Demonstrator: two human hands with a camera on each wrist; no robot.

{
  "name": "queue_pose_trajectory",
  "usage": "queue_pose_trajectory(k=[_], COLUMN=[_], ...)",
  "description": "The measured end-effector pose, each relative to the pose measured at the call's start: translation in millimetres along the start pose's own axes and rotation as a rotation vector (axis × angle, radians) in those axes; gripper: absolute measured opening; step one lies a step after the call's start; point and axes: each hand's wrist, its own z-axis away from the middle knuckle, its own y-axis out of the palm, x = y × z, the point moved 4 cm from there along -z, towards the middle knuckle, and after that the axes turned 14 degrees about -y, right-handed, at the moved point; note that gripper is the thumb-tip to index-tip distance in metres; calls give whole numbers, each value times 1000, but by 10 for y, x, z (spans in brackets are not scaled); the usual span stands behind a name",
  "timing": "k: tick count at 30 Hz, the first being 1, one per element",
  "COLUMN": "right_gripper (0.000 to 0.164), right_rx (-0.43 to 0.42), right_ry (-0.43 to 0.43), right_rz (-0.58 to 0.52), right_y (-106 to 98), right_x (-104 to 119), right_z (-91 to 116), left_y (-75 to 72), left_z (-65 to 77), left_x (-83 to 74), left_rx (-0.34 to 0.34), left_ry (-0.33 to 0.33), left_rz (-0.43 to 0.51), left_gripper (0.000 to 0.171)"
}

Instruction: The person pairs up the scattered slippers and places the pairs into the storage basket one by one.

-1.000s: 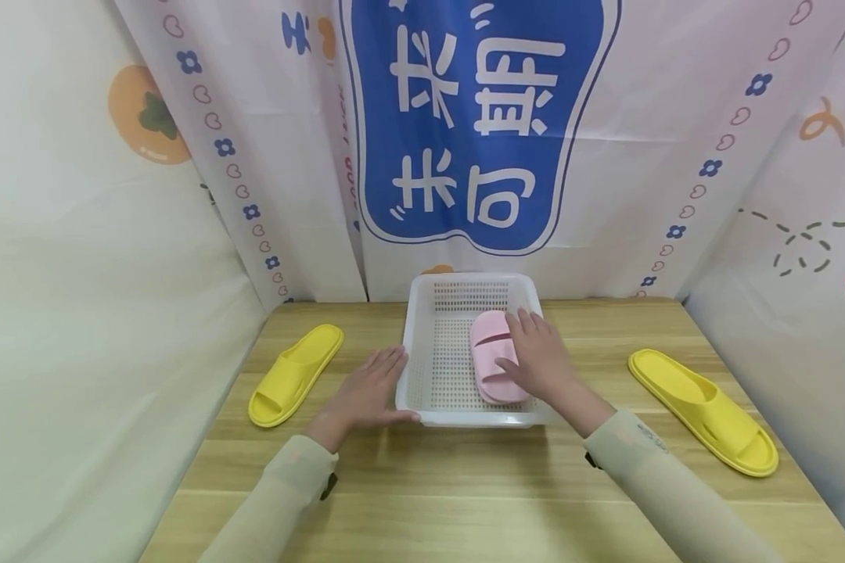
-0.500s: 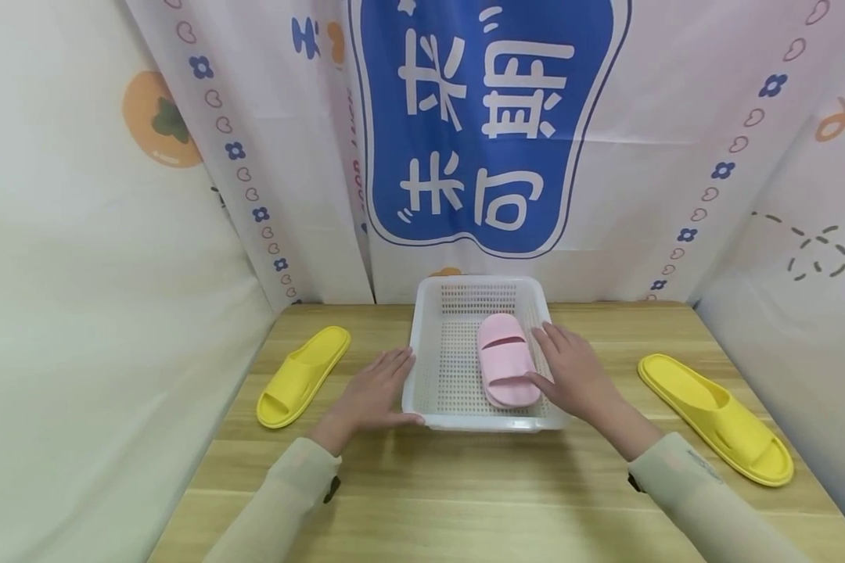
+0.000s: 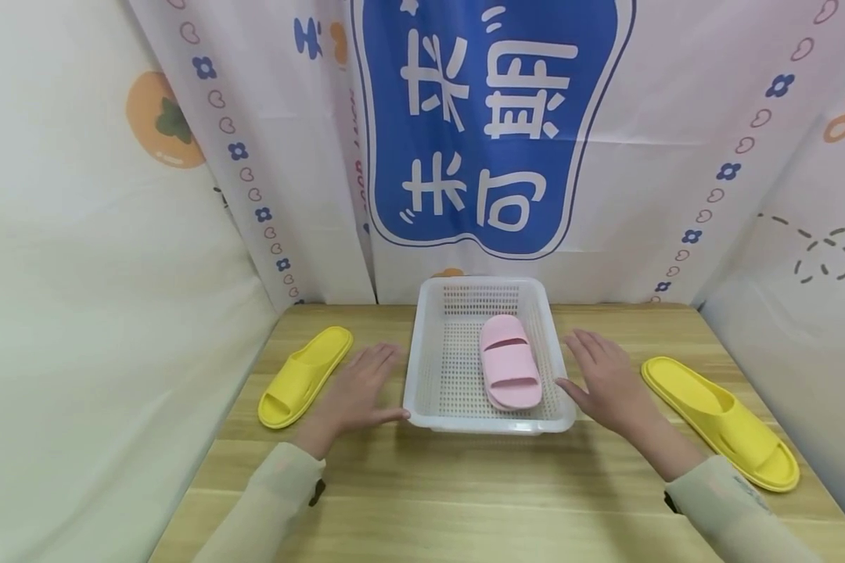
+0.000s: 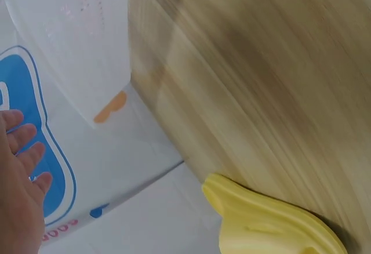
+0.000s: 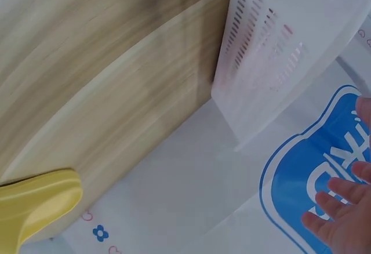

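Observation:
A white plastic basket (image 3: 422, 352) with slotted walls stands at the back middle of the table. Inside it, toward its right side, lies a pink slipper (image 3: 510, 363). My left hand (image 3: 355, 395) hovers just left of the basket, fingers extended and the thumb by its front left corner; whether the thumb touches the rim I cannot tell. To the right of the basket, apart from it, is my right hand (image 3: 609, 387), fingers straight and holding nothing. One yellow slipper (image 3: 305, 377) lies left of my left hand, and another yellow slipper (image 3: 721, 422) lies right of my right hand.
The wooden table (image 3: 479, 500) ends at a hanging cloth (image 3: 620, 258) with a blue printed sign. Cloth walls close in on the left (image 3: 113, 313) and right (image 3: 803, 344) sides.
My right hand has drawn away from the pink slipper, out over the basket's right wall. The left hand has moved slightly left, off the basket's side. The slipper stays in the basket.

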Motion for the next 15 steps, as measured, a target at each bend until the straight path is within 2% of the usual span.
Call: queue_pose_trajectory(k=[3,6,10,15], right_gripper=[70,70,82,85], right_rx=[-13,-19,-22,-17], right_ry=[-13,-13,9,32], right_rz=[7,23,44,73], right_y=[-69,-131,-193,-246], right_x=[-48,-104,-179,-290], right_z=[73,175,338,544], left_y=[-46,-81,-127,-159], left_z=[12,32,89,179], left_x=[64,140,238,355], left_rx=[-54,-75,-49,-9], left_ry=[3,-20,-76,-131], left_rz=[-14,-28,-42,-64], left_gripper=[101,99,100,99])
